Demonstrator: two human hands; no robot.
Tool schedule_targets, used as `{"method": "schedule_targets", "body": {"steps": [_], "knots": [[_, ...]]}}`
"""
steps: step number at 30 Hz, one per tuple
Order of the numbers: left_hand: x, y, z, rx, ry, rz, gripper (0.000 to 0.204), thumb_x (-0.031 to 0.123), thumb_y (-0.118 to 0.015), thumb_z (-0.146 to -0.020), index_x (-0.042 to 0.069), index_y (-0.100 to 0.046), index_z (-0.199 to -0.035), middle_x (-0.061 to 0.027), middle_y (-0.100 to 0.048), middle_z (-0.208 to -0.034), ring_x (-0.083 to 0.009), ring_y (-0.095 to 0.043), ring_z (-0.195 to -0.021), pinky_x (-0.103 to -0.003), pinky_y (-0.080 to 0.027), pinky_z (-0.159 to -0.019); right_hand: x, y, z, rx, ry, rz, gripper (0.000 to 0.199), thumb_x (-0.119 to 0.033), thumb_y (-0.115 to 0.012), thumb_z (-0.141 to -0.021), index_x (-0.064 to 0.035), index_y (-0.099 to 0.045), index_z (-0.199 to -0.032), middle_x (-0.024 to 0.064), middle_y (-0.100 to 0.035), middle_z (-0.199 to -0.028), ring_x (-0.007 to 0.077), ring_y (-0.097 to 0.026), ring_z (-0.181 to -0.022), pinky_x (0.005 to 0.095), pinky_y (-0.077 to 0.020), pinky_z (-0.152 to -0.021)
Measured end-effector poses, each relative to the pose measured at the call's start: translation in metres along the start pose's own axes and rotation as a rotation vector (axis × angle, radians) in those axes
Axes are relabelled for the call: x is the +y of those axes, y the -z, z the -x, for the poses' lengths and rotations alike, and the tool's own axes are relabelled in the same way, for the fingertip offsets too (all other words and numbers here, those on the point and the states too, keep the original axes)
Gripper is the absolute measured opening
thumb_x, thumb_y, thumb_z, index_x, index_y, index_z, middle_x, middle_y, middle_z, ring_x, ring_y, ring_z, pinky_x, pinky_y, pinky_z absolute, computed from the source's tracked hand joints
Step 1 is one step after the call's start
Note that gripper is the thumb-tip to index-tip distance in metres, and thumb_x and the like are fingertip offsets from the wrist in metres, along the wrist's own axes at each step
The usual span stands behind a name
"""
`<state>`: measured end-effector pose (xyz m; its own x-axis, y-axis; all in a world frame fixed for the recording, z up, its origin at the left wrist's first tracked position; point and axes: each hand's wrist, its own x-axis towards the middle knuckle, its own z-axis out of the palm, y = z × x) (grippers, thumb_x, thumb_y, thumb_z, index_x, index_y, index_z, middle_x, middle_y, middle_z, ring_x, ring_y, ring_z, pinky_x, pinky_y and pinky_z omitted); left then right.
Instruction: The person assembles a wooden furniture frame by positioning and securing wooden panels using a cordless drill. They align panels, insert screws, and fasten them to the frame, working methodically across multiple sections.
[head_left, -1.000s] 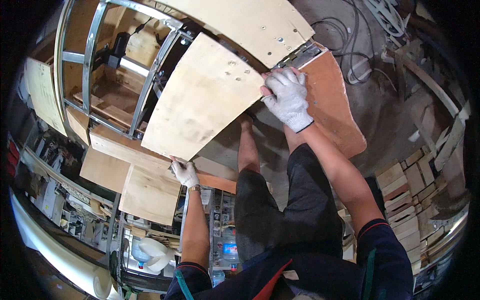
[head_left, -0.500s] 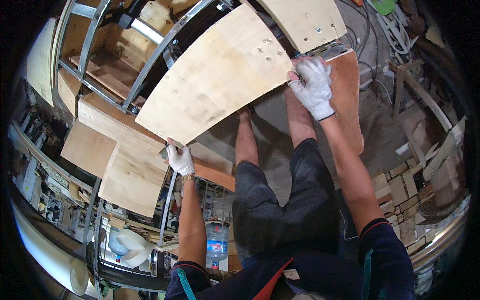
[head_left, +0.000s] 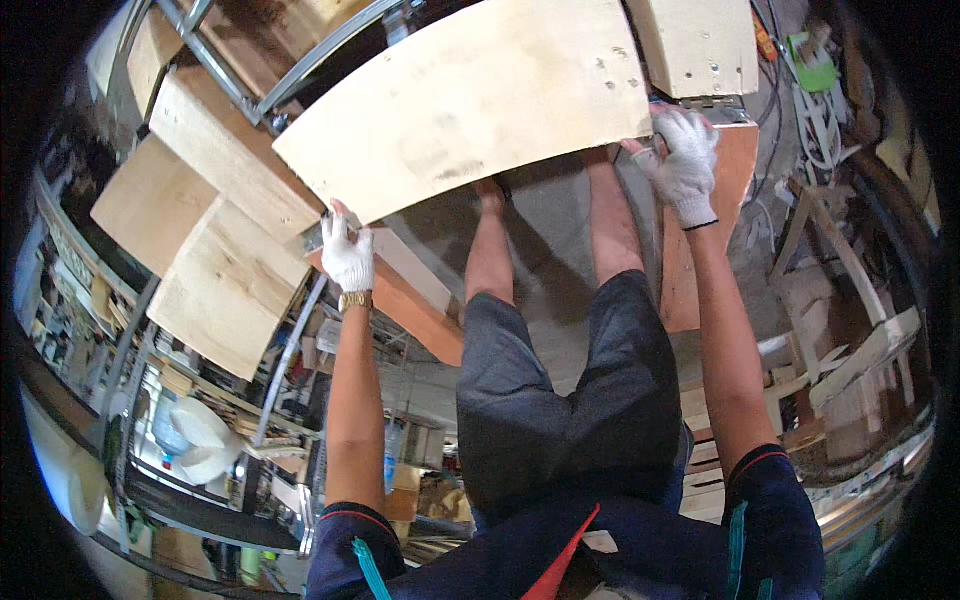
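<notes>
A pale curved plywood panel (head_left: 470, 100) spans the upper middle of the view, with screw or nail marks near its right end. My left hand (head_left: 348, 258), in a white knit glove with bare fingertips, grips its near left corner. At the near right corner my right hand (head_left: 684, 165), gloved the same way, has its fingers curled about the edge; some of them are hidden. Below my left hand a reddish-brown board (head_left: 415, 310) slants toward my legs. Another reddish-brown board (head_left: 684, 270) stands beside my right wrist, under a metal hinge-like strip.
A metal tube frame (head_left: 225, 75) stands at the upper left, beside more plywood pieces (head_left: 235, 285). Another plywood panel (head_left: 700, 50) lies at the upper right. Cables and a wooden trestle (head_left: 845, 255) are on the right. Shelving with clutter fills the lower left.
The view has shifted and turned, so the panel sits higher and more level in it. Both hands keep their grip at its corners. More of the right-hand brown board shows.
</notes>
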<state>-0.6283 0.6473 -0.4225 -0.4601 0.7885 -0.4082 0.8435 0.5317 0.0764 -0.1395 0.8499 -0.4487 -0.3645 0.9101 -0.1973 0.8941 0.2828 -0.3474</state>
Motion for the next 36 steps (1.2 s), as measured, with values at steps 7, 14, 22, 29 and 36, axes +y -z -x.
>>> {"method": "schedule_targets", "body": {"steps": [7,14,22,29,36], "knots": [[0.003,0.009,0.002,0.037,-0.09,0.023,0.083,0.018,-0.077,-0.082,0.024,-0.043,-0.158,-0.0143,-0.062,-0.115,-0.0324,-0.067,-0.09,-0.042,-0.056,-0.076,0.008,0.0,-0.008,0.024,0.08,0.078,0.046,-0.042,-0.082,-0.078,-0.0117,-0.071,-0.11,0.0059,-0.071,-0.114,0.0294,-0.06,-0.115,0.0518,-0.0381,-0.105],[-0.007,0.043,-0.005,-0.013,-0.213,-0.019,0.044,0.027,-0.076,-0.086,0.012,-0.065,-0.125,-0.0126,-0.065,-0.107,-0.0355,-0.069,-0.096,-0.045,-0.056,-0.081,0.016,0.03,-0.014,0.016,-0.001,-0.335,0.042,-0.021,-0.085,-0.08,-0.0044,-0.076,-0.117,0.0081,-0.073,-0.098,0.0193,-0.069,-0.09,0.0341,-0.0556,-0.081],[-0.029,0.111,-0.03,-0.147,-0.422,-0.045,0.056,0.043,-0.068,-0.095,0.012,-0.058,-0.141,-0.0188,-0.07,-0.108,-0.0415,-0.068,-0.097,-0.048,-0.053,-0.082,-0.002,0.111,-0.048,-0.204,-0.1,-0.042,0.078,-0.049,-0.087,-0.079,0.0063,-0.067,-0.13,0.0227,-0.072,-0.125,0.0242,-0.07,-0.114,0.0359,-0.0533,-0.099],[-0.045,0.067,-0.03,0.012,-0.497,-0.084,0.056,0.046,-0.069,-0.094,0.015,-0.059,-0.139,-0.0139,-0.068,-0.111,-0.0385,-0.068,-0.098,-0.049,-0.055,-0.082,0.021,0.096,-0.048,-0.196,0.035,0.025,0.061,-0.036,-0.08,-0.082,0.0022,-0.069,-0.129,0.0207,-0.073,-0.125,0.0286,-0.071,-0.116,0.0359,-0.0531,-0.101],[-0.027,0.001,-0.007,0.239,-0.377,-0.144,0.043,0.038,-0.078,-0.087,0.013,-0.065,-0.119,-0.0122,-0.068,-0.105,-0.0352,-0.068,-0.096,-0.047,-0.053,-0.083,0.027,0.029,-0.029,-0.121,-0.078,-0.212,0.052,-0.039,-0.081,-0.083,-0.0026,-0.074,-0.12,0.0168,-0.076,-0.105,0.0241,-0.073,-0.093,0.0379,-0.0561,-0.086]]}}
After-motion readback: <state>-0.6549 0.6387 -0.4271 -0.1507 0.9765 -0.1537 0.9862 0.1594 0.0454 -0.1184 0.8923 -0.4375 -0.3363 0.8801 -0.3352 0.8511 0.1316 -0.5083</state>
